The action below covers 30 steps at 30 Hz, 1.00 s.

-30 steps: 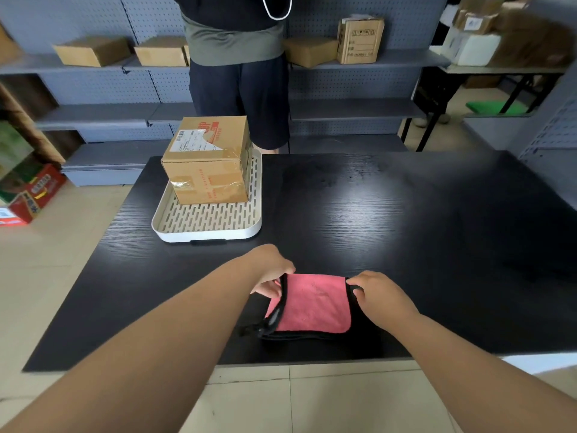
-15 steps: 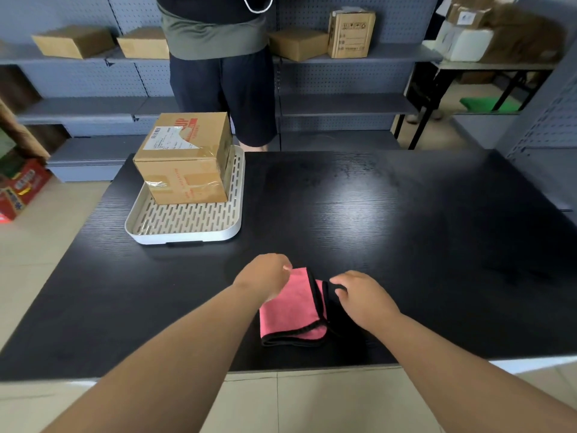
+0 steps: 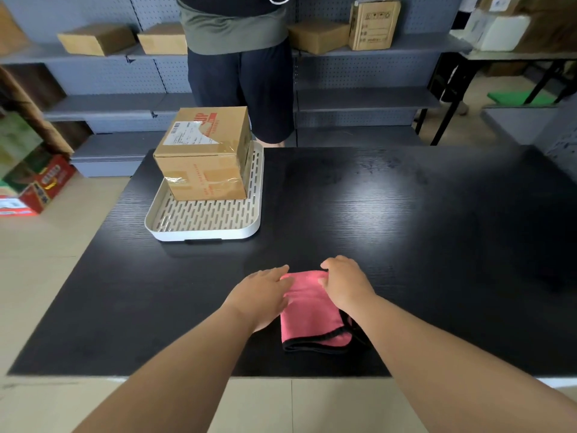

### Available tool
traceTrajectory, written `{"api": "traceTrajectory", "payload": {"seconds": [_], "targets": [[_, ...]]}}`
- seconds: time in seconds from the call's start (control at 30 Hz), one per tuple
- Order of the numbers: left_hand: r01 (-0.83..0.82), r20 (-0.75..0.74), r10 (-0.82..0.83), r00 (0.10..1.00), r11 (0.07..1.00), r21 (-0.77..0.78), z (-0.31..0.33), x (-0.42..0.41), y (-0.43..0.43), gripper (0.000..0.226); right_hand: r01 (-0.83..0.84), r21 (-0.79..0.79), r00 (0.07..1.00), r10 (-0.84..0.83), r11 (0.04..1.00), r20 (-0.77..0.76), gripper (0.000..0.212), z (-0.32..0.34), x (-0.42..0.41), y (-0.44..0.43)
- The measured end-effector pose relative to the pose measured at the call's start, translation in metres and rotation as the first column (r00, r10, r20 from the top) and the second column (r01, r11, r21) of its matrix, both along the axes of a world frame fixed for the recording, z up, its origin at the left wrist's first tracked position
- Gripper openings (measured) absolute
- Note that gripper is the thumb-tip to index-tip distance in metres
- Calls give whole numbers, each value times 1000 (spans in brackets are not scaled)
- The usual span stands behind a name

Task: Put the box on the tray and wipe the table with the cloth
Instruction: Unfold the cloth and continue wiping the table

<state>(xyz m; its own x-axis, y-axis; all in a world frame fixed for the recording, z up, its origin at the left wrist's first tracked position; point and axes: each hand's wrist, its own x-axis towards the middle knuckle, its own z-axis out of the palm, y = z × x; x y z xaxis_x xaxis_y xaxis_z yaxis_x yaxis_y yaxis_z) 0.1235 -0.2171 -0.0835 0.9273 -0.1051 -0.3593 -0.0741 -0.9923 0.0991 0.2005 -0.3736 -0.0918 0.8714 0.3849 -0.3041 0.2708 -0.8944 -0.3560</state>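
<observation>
Table: cloth beneath right hand

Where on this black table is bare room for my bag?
Bare: the table right of the tray and beyond the cloth. Crowded: box on tray, far left; left hand and right hand on the cloth in front.

You see a brown cardboard box with glossy tape, a matt white slotted plastic tray, a soft pink cloth, and a black wood-grain table.
</observation>
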Motion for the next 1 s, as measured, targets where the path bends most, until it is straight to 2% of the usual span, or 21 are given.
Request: {"api": "traceTrajectory", "payload": {"seconds": [0.07, 0.13, 0.2, 0.27, 0.33, 0.4, 0.5, 0.53, 0.7, 1.0], "targets": [[8, 27, -8, 1000, 1000, -28, -2, -1, 2, 51, -42, 10, 999, 42, 999, 0, 25, 6, 3, 0], [28, 60, -26, 998, 998, -47, -3, -3, 3, 50, -56, 84, 996, 62, 995, -67, 21, 17, 6, -5], [62, 96, -57, 994, 997, -48, -5, -4, 3, 50, 20, 172, 984, 11, 985, -177, 21, 23, 10, -16], [92, 118, -86, 989, 995, -41, -5, -5, 1, 49, 92, 172, 982, -61, 981, -181, 24, 19, 13, -27], [120, 126, -115, 985, 992, -34, -6, -5, -3, 50, 122, 81, 991, -117, 989, -57, 33, 5, 8, -33], [156, 120, -151, 981, 987, -34, -6, -7, -8, 50, 106, 71, 986, -113, 992, 119, 37, -5, -8, -31], [220, 97, -220, 971, 975, 3, -10, -7, -13, 55, -77, 116, 928, 29, 990, 372, 34, -9, -35, -27], [225, 79, -226, 971, 974, 17, -13, -7, -12, 57, -116, 103, 921, 68, 988, 384, 34, -8, -42, -26], [238, -38, -235, 971, 967, 94, -27, -7, -11, 64, -224, -145, 969, 236, 964, 69, 53, -20, -58, -26], [231, -60, -224, 973, 962, 147, -29, 19, -8, 64, -191, -158, 981, 193, 969, -3, 57, -29, -35, -19]]}}
